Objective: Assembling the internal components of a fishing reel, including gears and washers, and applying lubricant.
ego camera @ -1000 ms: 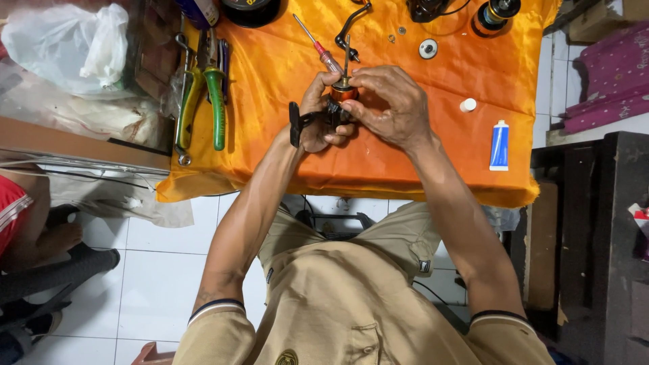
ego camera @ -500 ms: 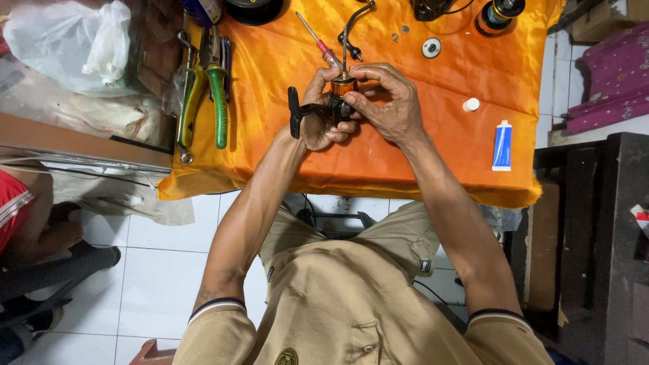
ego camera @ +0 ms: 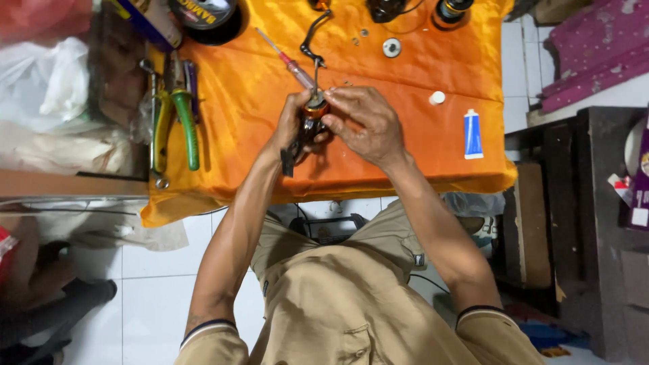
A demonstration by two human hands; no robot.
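This is a makeshift home repair bench. An orange cloth (ego camera: 419, 145) covers a small table over white floor tiles (ego camera: 152, 304). On the cloth's left edge lie green-handled pliers (ego camera: 186, 122) and other hand tools; near its top are a red-handled screwdriver (ego camera: 287, 61), a washer (ego camera: 391, 47) and small loose parts; toward its right sits a blue tube (ego camera: 472, 134). Right of the cloth stands dark wooden furniture (ego camera: 595, 223).

The small black and orange reel (ego camera: 307, 125) is now turned upright between both hands, its black handle (ego camera: 287, 162) swung down from the left.
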